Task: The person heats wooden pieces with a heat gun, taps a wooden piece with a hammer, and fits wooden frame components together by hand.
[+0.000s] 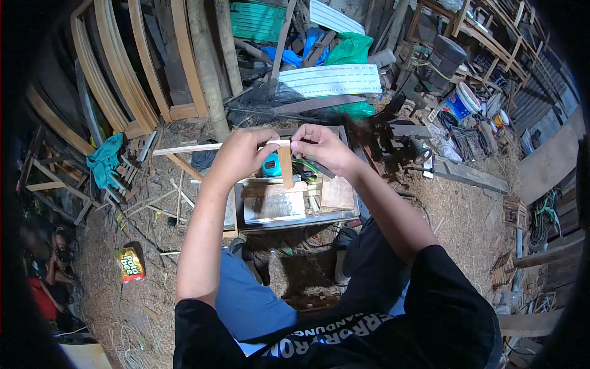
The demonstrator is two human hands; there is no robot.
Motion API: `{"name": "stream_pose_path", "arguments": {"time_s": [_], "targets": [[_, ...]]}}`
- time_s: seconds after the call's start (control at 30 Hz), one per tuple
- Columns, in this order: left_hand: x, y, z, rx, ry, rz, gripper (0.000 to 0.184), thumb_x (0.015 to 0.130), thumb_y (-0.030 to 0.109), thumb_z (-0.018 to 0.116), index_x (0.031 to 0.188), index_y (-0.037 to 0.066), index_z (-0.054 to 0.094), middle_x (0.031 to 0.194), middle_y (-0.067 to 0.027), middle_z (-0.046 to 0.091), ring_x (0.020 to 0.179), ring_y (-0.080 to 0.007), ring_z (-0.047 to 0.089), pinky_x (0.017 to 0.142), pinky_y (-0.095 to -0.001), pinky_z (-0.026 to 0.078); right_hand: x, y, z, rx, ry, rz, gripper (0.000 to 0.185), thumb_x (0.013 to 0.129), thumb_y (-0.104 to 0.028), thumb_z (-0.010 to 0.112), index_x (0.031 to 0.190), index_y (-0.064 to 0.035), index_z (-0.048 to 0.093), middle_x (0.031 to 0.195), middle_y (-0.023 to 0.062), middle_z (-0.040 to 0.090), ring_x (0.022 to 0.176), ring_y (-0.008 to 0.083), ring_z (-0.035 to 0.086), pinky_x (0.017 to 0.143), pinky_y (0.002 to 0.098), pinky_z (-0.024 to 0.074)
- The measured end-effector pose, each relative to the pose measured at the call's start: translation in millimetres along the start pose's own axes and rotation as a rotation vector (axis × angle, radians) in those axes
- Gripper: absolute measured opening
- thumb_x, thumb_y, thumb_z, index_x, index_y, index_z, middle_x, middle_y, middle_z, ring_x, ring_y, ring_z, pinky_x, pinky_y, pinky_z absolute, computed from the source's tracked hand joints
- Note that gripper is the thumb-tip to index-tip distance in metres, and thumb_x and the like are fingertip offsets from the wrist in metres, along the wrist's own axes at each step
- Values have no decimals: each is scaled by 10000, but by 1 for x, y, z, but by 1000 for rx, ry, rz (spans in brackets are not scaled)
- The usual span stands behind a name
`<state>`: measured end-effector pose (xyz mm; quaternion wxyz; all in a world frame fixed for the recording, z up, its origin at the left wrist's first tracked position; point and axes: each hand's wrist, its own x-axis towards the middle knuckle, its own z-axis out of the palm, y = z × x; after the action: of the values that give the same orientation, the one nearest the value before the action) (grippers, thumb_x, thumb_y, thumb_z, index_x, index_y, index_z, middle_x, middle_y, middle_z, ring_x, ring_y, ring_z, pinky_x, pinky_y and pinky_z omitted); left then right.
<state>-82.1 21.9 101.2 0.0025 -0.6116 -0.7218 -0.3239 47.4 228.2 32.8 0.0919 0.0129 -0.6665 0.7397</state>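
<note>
My left hand [246,154] is closed around a long thin wooden strip [187,149], which sticks out to the left. At the strip's right end a short flat wooden piece [286,167] hangs down, at about a right angle to it. My right hand [322,150] pinches that corner, thumb and fingers together. Whether the two pieces are fastened cannot be seen. Just below my hands, a teal tape measure [271,165] lies on a low worktable [295,225]. Wooden blocks [337,193] and a pale, worn board [273,207] rest there too.
Wooden frames [114,67] lean at the back left. A metal machine or vise [412,150] stands right of the worktable, beside a thick beam [470,175]. A yellow snack packet [129,264] and thin sticks lie on the sawdust-covered floor. People [49,270] are at the far left.
</note>
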Motion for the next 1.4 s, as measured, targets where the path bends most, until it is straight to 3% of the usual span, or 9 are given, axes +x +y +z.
{"name": "stream_pose_path", "arguments": {"time_s": [0.4,1.03,1.23,1.4], "targets": [[1,5,-3,-6,-14,-19,218,926,145,724,1070,-18,717,943,-213,725,811,-368,703,727,-406,542,-2,-4,1,114,-31,55,122,984,-120,719,1021,-29,647,963,23,685,871,96,641,819,264,533],[-2,-1,-2,-81,6,27,213,936,137,714,1068,-31,711,890,-223,703,757,-348,680,689,-402,521,2,-2,4,41,-3,42,109,977,-95,718,1020,-19,653,993,55,705,878,132,673,820,289,561],[-2,3,-3,-52,-3,-28,213,931,132,714,1071,-28,719,927,-231,719,824,-381,702,743,-417,538,2,-5,6,25,46,50,100,976,-76,711,1017,3,666,927,47,704,821,100,642,755,247,518],[0,3,2,-35,28,-10,217,922,172,719,1047,-5,738,961,-238,727,936,-437,692,840,-487,541,1,-20,1,2,113,-53,88,984,-76,700,1054,-30,670,896,16,695,792,84,613,708,217,476]]}}
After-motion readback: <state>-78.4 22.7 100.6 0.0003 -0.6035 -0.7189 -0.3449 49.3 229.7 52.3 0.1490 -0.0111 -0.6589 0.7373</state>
